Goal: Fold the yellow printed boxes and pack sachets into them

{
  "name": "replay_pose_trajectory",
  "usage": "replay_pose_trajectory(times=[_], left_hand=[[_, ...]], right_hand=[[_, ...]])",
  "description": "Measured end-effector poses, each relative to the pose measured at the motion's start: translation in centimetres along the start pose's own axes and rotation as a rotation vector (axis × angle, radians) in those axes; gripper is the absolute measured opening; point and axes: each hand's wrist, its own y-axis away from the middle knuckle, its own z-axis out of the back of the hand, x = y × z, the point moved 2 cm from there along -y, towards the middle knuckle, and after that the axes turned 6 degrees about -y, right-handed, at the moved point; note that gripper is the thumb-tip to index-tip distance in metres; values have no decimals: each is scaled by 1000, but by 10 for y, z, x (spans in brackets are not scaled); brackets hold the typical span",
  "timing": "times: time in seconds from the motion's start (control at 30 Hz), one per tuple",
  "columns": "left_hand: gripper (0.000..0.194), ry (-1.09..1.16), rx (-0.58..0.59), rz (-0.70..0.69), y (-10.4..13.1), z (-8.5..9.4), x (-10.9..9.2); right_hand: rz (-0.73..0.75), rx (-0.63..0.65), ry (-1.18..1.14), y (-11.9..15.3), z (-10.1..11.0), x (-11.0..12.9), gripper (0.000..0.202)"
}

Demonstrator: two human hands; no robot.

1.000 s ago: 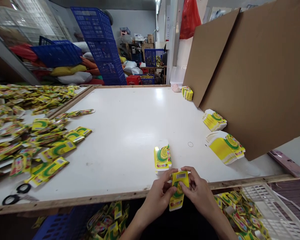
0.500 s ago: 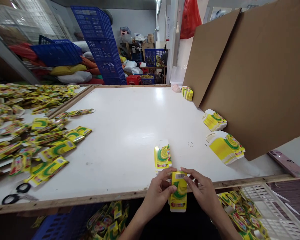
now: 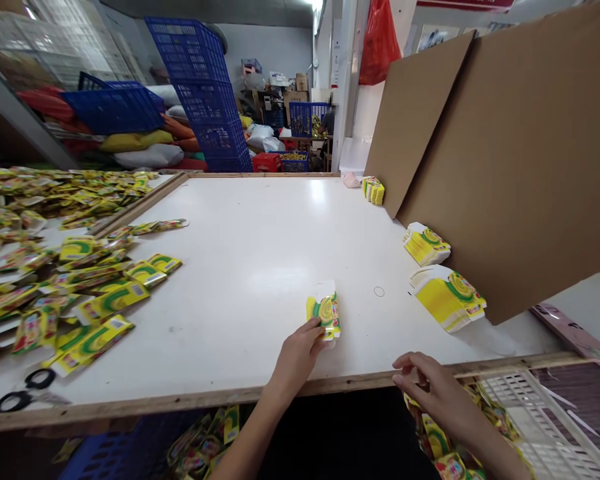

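A yellow-and-green printed carton [image 3: 326, 308] lies on the white table near its front edge, with a white flap at its far end. My left hand [image 3: 303, 350] has its fingertips on the carton's lower left corner, closed on it; the thumb is mostly hidden. My right hand [image 3: 425, 383] is over the table's front edge at the right. Its fingers are loosely bent and apart from the thumb, with nothing between them. Just below that hand, a white plastic basket [image 3: 535, 407] contains many similar yellow cartons.
Stacks of yellow cartons [image 3: 447, 297] stand at the right by leaning cardboard sheets [image 3: 520, 153]. A pile of cartons [image 3: 105, 300] covers the left side, with black-handled scissors [image 3: 30, 393] in front. A blue basket [image 3: 115, 450] is below the table's edge. Blue crates [image 3: 205, 93] rise behind.
The carton that both hands held is out of them. My left hand has moved forward onto the carton on the table. My right hand has moved right, over the white basket.
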Motion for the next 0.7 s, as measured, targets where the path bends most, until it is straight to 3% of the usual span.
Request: replay_pose_trajectory(times=[0.13,0.2,0.27,0.33,0.4,0.47,0.57,0.63,0.7], left_hand=[[28,6,-69,-80,14,6,-17],[34,45,-81,-255,28,3,-35],[38,122,-17,-464,41,-4,-52],[38,240,12,-525,48,-9,-62],[41,418,-60,-386,48,-10,-64],[46,674,-90,-148,43,-9,-62],[53,1020,153,98,34,-11,-61],[59,1140,326,152,33,-12,-62],[63,1209,389,172,35,-14,-61]], right_hand=[[-17,-36,-334,-14,-30,12,40],[-40,-84,-547,-21,-41,14,45],[-58,-131,-729,-24,-46,13,47],[-47,-189,-825,-23,-47,12,45],[-24,-220,-822,-19,-47,12,40],[-8,-197,-800,-14,-49,15,37],[1,-161,-831,-10,-56,22,35],[13,-147,-854,-9,-62,26,33],[31,-118,-856,-9,-65,30,31]])
